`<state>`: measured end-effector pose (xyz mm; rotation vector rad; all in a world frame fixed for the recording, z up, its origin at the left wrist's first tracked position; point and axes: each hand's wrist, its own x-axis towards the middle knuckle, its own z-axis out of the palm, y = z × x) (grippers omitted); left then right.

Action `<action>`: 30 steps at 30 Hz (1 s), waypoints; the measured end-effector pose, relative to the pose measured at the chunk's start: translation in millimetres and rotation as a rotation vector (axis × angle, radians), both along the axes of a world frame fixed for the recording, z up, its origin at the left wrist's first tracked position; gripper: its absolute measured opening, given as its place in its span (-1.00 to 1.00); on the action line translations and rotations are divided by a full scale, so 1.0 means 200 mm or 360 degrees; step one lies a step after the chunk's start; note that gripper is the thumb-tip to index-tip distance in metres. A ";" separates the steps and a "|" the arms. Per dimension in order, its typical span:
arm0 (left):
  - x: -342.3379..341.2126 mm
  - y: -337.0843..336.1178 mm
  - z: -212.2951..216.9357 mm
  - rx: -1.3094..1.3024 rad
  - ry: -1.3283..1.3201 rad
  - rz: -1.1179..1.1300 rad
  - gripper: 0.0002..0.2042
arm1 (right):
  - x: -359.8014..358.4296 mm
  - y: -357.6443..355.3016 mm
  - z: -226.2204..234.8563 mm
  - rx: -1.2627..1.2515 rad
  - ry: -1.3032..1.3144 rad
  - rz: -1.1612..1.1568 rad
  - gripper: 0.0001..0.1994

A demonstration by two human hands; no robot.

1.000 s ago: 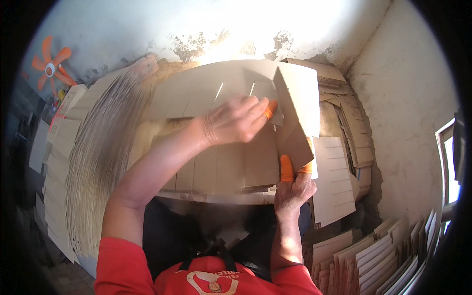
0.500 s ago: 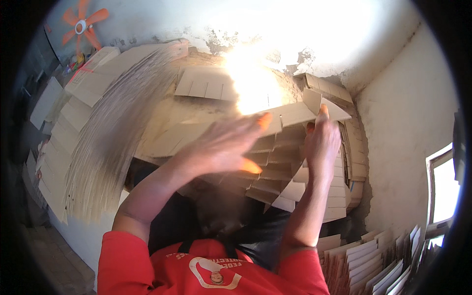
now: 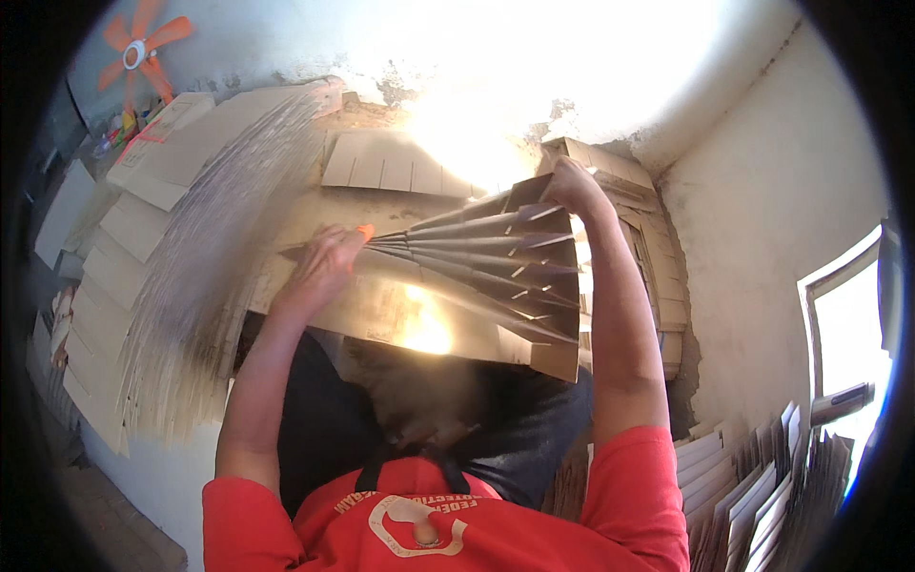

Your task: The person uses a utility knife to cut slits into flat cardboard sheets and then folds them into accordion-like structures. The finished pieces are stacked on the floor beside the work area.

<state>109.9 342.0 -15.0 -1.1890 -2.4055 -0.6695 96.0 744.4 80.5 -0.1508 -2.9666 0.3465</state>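
Observation:
A brown cardboard box divider (image 3: 477, 255) made of slotted strips is stretched between my hands above the work surface (image 3: 367, 310). Its strips bunch together at the left end and spread like a fan toward a cross strip on the right. My left hand (image 3: 327, 259) is closed on the bunched end, fingertips orange. At the upper right corner, my right hand (image 3: 575, 186) grips the divider from above, with its fingers partly hidden. The divider's lower right corner hangs close over my dark-trousered legs.
A long leaning row of thin cardboard sheets (image 3: 205, 238) fills the left side. Slotted cardboard pieces (image 3: 391, 162) lie at the back, under strong glare. Cardboard stacks (image 3: 667, 257) stand on the right, with more pieces (image 3: 729, 481) at lower right. An orange fan (image 3: 134, 54) is at upper left.
My left hand, open and blurred over the cardboard before, has moved left and closed on the divider's end. My right hand has moved up and left. The divider is now lifted and fanned out.

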 end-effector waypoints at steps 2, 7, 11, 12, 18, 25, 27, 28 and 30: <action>0.06 -0.04 0.07 -0.0250 -0.0315 0.0126 -0.42 | -0.04 -0.09 -0.02 -0.0166 -0.0090 0.0027 -0.71; 0.18 -0.11 0.22 -0.0249 -0.0575 0.0405 -0.08 | 0.14 -0.18 -0.10 0.0015 0.0230 -0.0138 -0.33; 0.17 -0.40 -0.04 0.0389 -0.0279 0.0559 -0.19 | 0.64 -0.32 -0.07 0.0497 0.0233 -0.0192 -0.40; 0.17 -0.44 -0.11 0.0553 -0.0232 0.0627 -0.23 | 0.76 -0.32 -0.11 0.0427 0.0218 -0.0210 -0.40; 0.09 -0.44 -0.39 0.1475 -0.0712 0.0766 -0.41 | 1.11 -0.21 -0.36 0.0500 -0.0191 -0.0218 -0.66; -0.11 -0.40 -0.50 0.2308 -0.1315 0.0386 -0.32 | 1.12 0.01 -0.42 0.0244 0.0218 -0.0240 -0.78; -0.20 -0.35 -0.47 0.2323 -0.1345 0.0439 -0.33 | 1.14 0.09 -0.44 0.0209 0.0309 -0.0232 -0.68; -0.23 -0.35 -0.47 0.2318 -0.1361 0.0480 -0.33 | 1.15 0.10 -0.47 0.0179 0.0261 -0.0246 -0.65; -0.32 -0.42 -0.52 0.2405 -0.1471 0.0376 -0.32 | 1.11 0.11 -0.47 0.0146 0.0217 -0.0217 -0.58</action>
